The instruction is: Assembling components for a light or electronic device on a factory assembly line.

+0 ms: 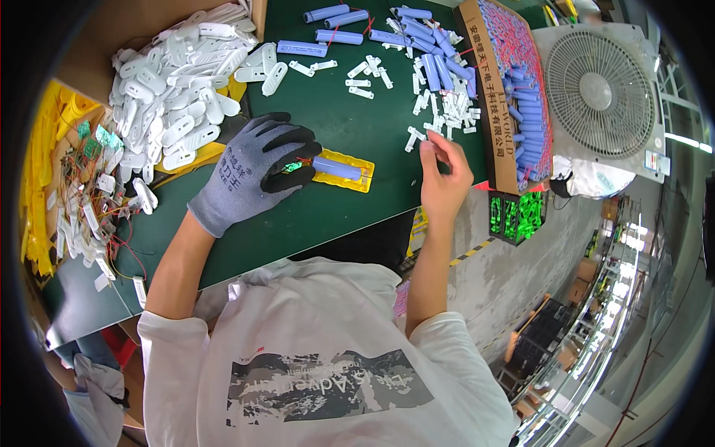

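My left hand [257, 167], in a grey-blue glove with black fingers, is closed over the left end of a yellow plastic casing [365, 181] on the table. Inside the casing lies a blue cylindrical battery cell [337, 168]. A bit of green circuit board [295, 166] shows between the gloved fingers. To the right, my bare right hand [445, 175] has thumb and forefinger pinched together beside some small white plastic pieces [451, 113]. Whether a piece sits in that pinch is too small to tell.
White oval plastic covers [179, 82] are heaped at the left, beside wired circuit boards [93, 186] and yellow casings [63, 112]. Loose battery cells [302, 48] lie at the far side. A cardboard box [488, 97] of cells and a fan [596, 93] stand right.
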Tool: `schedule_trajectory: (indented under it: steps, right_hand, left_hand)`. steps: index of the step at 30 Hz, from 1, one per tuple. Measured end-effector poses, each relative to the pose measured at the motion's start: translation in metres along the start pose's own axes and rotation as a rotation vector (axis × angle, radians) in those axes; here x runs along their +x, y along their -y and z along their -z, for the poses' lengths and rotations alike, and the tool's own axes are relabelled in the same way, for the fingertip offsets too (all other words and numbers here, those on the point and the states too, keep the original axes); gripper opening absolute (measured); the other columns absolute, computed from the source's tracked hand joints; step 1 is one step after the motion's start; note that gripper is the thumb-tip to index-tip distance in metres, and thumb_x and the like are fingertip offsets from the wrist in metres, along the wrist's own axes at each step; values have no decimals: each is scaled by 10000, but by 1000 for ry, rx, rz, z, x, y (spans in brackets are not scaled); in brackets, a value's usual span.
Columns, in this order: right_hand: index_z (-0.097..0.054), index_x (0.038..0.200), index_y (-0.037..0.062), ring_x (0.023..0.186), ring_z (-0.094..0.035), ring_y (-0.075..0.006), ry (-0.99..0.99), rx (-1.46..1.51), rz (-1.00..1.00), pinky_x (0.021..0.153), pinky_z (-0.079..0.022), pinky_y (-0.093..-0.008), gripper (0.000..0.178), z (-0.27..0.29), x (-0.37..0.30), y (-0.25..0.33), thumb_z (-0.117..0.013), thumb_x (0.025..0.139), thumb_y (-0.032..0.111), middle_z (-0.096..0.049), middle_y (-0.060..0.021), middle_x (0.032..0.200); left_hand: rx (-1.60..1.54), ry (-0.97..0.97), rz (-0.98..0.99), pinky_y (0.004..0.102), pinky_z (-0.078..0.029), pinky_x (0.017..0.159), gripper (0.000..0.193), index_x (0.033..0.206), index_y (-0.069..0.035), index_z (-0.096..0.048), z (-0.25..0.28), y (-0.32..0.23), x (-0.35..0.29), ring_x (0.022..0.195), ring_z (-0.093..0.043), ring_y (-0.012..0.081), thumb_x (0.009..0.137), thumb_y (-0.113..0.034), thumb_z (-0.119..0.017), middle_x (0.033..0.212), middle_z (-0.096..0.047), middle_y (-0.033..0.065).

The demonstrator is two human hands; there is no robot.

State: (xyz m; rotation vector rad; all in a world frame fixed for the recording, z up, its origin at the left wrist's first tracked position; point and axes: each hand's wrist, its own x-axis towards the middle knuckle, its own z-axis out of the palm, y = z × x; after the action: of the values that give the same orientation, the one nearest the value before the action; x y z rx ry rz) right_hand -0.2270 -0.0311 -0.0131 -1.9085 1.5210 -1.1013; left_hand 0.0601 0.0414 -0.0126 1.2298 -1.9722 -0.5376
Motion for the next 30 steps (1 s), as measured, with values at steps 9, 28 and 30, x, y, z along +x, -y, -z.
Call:
schedule_trajectory:
  steps: [9, 28, 30]
  right_hand:
    - [-713, 870, 28, 695, -624, -154, 29, -47, 77, 597, -463, -246, 112, -16, 0, 2, -730, 760, 39, -665, -75, 821]
    - [-668, 818, 57, 868, -598, -236, 95, -190, 68, 684, -476, -331, 96, -13, -4, 24, -737, 757, 82, -672, -50, 934]
    - [-665, 818, 54, 860, -598, -241, 72, -216, 49, 717, -476, -338, 98, -17, -8, 23, -737, 755, 77, -672, -55, 933]
  left_hand:
    - [6, 6, 32, 427, -447, 927, 324, 1029, -95, -652, 1, 1, -4, 1087, -533, 347, 733, -178, -756, 1101, -611, 81]
    - [1, -2, 52, 431, -449, 935, 290, 1026, -104, -657, -1, 0, -2, 1110, -533, 343, 771, -217, -737, 1115, -610, 75]
    - [6, -7, 61, 431, -447, 938, 288, 1026, -104, -657, -1, -1, -4, 1109, -532, 343, 773, -217, -735, 1117, -609, 77]
